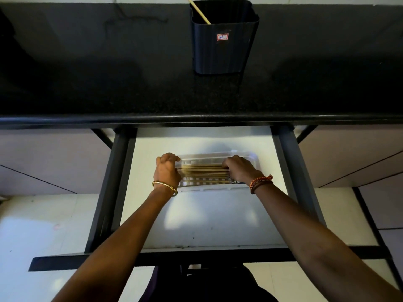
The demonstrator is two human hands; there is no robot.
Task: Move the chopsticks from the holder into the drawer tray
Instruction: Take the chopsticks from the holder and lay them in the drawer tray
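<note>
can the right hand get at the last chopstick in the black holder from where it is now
Probably yes. The right hand is down at the tray, but the holder stands open-topped on the counter, and the chopstick pokes out with nothing over it.

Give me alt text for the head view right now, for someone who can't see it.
Both hands, left hand and right hand, rest on a bundle of chopsticks lying flat in a clear tray inside an open drawer. On the dark counter above, a black holder holds one chopstick.
</note>
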